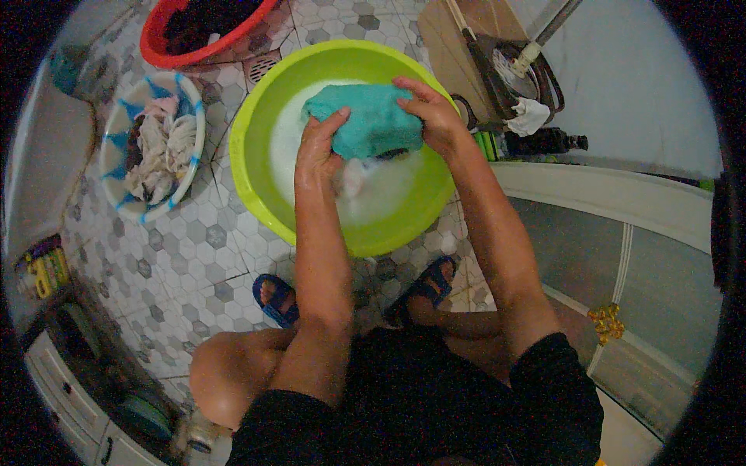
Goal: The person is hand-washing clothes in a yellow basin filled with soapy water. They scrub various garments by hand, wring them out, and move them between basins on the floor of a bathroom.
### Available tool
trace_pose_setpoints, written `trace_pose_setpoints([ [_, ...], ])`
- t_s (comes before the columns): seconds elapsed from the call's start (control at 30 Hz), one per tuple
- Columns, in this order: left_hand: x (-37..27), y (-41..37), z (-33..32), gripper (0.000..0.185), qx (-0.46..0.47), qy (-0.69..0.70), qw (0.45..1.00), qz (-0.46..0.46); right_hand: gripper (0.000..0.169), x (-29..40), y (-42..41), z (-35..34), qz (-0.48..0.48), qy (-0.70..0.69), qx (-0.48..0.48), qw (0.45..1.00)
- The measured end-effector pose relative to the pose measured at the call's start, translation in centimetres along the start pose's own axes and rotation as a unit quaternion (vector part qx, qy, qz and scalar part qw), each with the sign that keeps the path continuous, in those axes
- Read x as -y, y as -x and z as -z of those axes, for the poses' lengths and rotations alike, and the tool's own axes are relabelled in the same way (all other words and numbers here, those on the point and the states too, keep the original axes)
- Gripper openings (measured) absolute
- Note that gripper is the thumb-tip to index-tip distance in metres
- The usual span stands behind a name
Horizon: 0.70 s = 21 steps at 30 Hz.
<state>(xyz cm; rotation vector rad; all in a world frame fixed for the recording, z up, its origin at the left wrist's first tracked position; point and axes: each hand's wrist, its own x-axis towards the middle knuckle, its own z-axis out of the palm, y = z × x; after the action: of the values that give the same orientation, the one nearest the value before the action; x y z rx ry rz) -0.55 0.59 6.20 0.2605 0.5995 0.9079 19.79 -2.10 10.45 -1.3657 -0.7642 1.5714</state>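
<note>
A bundled teal cloth (373, 119) is held up over a large lime-green plastic basin (247, 157). My left hand (319, 143) grips its left end, thumb on top. At its right end, my right hand (434, 113) has hold of the fabric with thumb and fingers. Below the cloth, cloudy, sudsy water (402, 189) fills the basin's bottom. A pale item (352, 177) shows blurred in the water near my left hand; what it is I cannot tell.
On the hexagon-patterned tile floor (192, 256), a white-and-blue tub (200, 134) holds crumpled light cloths (169, 145). A red basin (198, 60) with dark contents stands behind it, near a floor drain (263, 69). A mop pole (556, 26) leans at right, above a white-framed panel (583, 192).
</note>
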Motion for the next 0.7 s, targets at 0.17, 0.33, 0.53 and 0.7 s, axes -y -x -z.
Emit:
trace_pose_setpoints([
  [0.17,0.4,-0.9,1.7,0.042,-0.045,0.088,0.995,-0.021,0.043,0.5,1.4,-2.0,0.055,0.207,0.09,0.973],
  [0.33,-0.7,-0.4,0.8,0.042,-0.096,-0.055,0.993,0.037,0.034,0.3,1.6,-1.6,0.027,0.457,0.017,0.889],
  [0.53,-1.2,-0.8,2.0,0.054,-0.309,-0.444,0.837,-0.081,0.024,-0.5,0.4,0.2,0.221,0.484,-0.055,0.845],
  [0.7,-0.9,-0.6,2.3,0.058,-0.375,-0.612,0.679,-0.152,0.026,1.9,1.6,-1.5,0.105,0.621,-0.107,0.77],
])
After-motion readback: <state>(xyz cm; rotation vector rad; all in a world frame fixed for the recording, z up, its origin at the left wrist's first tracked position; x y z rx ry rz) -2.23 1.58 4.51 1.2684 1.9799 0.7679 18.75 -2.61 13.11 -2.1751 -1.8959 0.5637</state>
